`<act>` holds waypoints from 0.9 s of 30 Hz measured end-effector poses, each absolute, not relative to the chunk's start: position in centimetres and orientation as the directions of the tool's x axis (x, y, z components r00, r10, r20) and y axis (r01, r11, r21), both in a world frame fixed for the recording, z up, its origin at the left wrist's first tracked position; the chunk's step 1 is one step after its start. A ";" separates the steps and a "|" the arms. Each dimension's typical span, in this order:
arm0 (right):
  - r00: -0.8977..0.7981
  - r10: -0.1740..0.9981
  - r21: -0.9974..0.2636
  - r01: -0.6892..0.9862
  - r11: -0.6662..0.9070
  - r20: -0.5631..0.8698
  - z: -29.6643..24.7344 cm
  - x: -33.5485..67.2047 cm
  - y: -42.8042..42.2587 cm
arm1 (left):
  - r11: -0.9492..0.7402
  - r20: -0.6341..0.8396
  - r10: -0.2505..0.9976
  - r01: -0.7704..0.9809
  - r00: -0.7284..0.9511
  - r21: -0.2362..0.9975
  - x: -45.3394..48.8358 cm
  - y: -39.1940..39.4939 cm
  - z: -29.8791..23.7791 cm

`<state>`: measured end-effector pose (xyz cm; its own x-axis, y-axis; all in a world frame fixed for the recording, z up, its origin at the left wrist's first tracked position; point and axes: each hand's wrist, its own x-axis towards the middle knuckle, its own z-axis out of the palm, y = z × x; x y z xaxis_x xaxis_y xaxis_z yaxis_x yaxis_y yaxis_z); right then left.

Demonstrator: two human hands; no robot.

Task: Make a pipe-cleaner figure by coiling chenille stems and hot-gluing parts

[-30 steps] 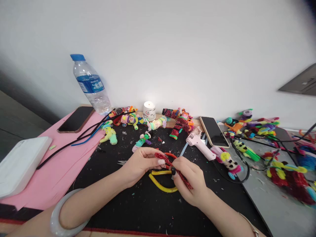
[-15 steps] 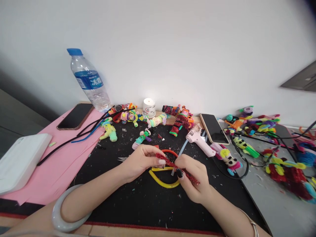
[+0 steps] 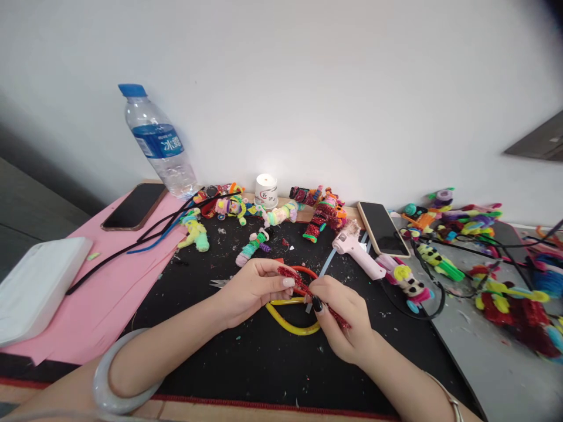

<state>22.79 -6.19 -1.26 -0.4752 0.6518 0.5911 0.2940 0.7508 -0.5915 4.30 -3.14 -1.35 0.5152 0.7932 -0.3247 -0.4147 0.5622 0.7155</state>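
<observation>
Red tinsel strand [image 3: 301, 286], pinched near one end by L hand [image 3: 257, 291], farther along by R hand [image 3: 342, 313], fingertips closed on it; prob. light, soft, bendy, best held nr ends. Beneath: yellow handle [image 3: 299, 330], black mat [image 3: 250, 369]; glue gun [image 3: 359, 256] beyond, to R.

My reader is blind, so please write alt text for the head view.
A bare left hand and right hand hold a glittery red strand over a black mat. Fuzzy colourful figures and a pink glue gun lie beyond them.
</observation>
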 end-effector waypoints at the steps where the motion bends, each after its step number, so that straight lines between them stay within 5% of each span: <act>1: -0.475 0.656 -0.600 0.289 0.746 0.586 -1.3 22.8 -6.2 | 0.561 -0.323 0.793 -0.414 0.516 0.717 4.3 -3.1 -1.3; 27: -0.403 0.795 -0.790 0.231 0.568 0.453 -1.2 23.3 -6.3 | 0.333 -0.237 0.734 -0.033 0.636 0.942 3.1 -2.3 -0.8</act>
<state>23.25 -6.27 -1.18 -0.4033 0.7949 0.4534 0.2307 0.5678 -0.7902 3.08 -2.30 -0.84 0.6361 0.7343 -0.2370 -0.0330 0.3328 0.9424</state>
